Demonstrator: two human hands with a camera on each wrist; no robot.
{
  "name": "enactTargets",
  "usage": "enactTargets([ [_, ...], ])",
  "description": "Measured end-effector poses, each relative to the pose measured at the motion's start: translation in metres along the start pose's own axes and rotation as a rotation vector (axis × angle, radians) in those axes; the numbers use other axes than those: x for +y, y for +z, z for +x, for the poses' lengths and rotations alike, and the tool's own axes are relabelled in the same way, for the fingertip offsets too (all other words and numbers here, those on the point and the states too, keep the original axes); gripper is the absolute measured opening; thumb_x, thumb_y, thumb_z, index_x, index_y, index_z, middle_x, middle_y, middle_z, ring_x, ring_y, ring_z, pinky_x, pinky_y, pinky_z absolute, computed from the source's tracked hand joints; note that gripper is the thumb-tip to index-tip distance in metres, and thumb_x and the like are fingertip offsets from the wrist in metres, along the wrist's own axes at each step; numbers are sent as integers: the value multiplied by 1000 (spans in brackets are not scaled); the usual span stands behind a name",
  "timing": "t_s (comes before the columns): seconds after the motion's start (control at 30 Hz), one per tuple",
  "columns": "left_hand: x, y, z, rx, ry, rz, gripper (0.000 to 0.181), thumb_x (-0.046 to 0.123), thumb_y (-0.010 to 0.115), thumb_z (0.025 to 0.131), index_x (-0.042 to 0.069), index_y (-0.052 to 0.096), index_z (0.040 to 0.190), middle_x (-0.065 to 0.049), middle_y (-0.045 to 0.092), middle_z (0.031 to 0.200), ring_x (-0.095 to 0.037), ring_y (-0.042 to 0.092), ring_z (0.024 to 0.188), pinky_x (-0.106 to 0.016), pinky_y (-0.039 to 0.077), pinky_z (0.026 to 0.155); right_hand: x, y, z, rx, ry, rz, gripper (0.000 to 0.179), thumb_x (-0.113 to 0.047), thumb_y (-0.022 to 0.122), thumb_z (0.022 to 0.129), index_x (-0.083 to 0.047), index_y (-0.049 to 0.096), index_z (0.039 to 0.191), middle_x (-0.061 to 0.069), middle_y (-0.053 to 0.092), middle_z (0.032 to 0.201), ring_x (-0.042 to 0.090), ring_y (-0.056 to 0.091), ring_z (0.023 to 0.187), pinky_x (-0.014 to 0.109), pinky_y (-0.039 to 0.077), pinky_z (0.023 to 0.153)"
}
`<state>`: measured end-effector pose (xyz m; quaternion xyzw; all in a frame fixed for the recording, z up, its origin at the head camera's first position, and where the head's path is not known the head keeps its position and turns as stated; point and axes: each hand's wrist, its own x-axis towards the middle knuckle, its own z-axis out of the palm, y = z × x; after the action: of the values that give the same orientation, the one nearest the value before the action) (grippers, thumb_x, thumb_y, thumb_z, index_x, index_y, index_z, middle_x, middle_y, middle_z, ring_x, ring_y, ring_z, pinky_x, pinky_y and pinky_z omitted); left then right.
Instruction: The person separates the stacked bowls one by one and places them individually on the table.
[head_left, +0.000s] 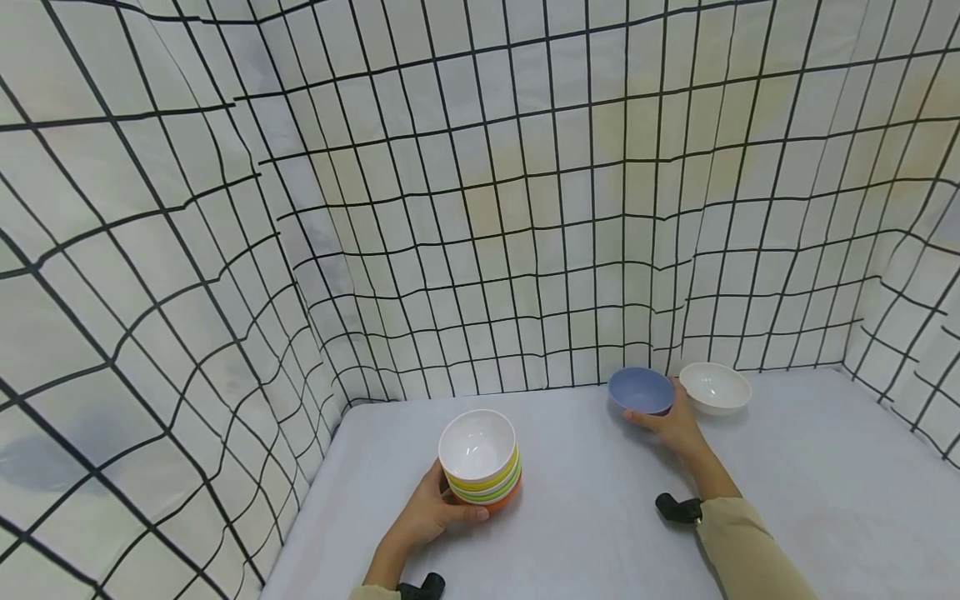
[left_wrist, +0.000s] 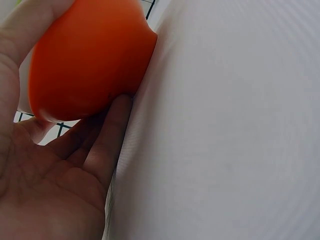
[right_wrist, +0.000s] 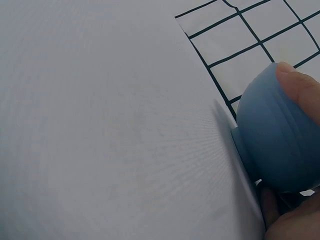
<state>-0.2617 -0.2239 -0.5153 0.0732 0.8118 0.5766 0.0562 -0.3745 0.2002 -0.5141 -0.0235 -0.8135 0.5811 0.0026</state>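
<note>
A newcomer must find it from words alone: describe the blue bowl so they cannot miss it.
Start at the white table and follow it to the far edge, right of the bowl stack. There the right hand grips the blue bowl, just left of a white bowl. It is the only blue one; that neighbour is plain white.
</note>
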Motion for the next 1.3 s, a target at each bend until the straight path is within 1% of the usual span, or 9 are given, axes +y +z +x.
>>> enactTargets([
  [0.33, 0, 0, 0, -3, 2, 0, 111, 26, 97, 66, 20, 33, 157, -9, 49, 156, -41, 39, 149, -65, 30, 122, -3, -1, -2, -5, 11, -8, 128, -32, 84, 85, -6, -15, 162, 33, 4, 166, 53, 16, 152, 67, 20, 126],
  [0.67, 3, 1, -2, 5, 6, -7, 109, 21, 97, 67, 19, 35, 156, -8, 51, 154, -39, 41, 148, -64, 32, 122, 1, 1, 0, 4, 10, -1, 128, -33, 84, 85, -6, -14, 162, 32, 7, 167, 52, 17, 153, 65, 21, 126],
  [0.83, 3, 0, -2, 2, 12, 3, 110, 23, 97, 67, 20, 34, 157, -8, 50, 155, -39, 41, 149, -64, 31, 122, 0, 1, -1, 3, 12, -4, 128, -34, 84, 85, -6, -14, 162, 33, 8, 166, 52, 17, 152, 65, 21, 126],
  [1.0, 2, -1, -1, -6, 26, 16, 109, 24, 96, 69, 19, 33, 157, -9, 50, 154, -38, 41, 148, -64, 32, 122, -1, -1, -2, -16, -14, -21, 125, -33, 84, 86, -3, -11, 161, 32, 11, 165, 51, 19, 152, 64, 21, 127],
  [1.1, 1, -1, -1, -8, 31, 13, 108, 23, 96, 69, 17, 33, 157, -10, 50, 154, -39, 41, 148, -64, 32, 122, -5, -4, -4, -35, -24, -50, 123, -34, 83, 86, 0, -9, 161, 33, 12, 164, 51, 20, 152, 64, 22, 126],
  [1.17, 0, -1, 0, -9, 27, 6, 108, 22, 96, 69, 17, 33, 157, -11, 50, 154, -38, 40, 149, -64, 31, 123, -8, -6, -6, -50, -17, -74, 122, -36, 82, 87, 2, -8, 160, 35, 13, 163, 52, 20, 151, 65, 22, 126],
  [1.3, -1, 0, 0, -9, 22, 9, 109, 24, 97, 68, 17, 33, 157, -10, 50, 155, -38, 40, 149, -63, 31, 123, -17, -11, -12, -85, 27, -121, 123, -39, 80, 88, 6, -11, 158, 38, 11, 161, 55, 20, 149, 66, 22, 125],
])
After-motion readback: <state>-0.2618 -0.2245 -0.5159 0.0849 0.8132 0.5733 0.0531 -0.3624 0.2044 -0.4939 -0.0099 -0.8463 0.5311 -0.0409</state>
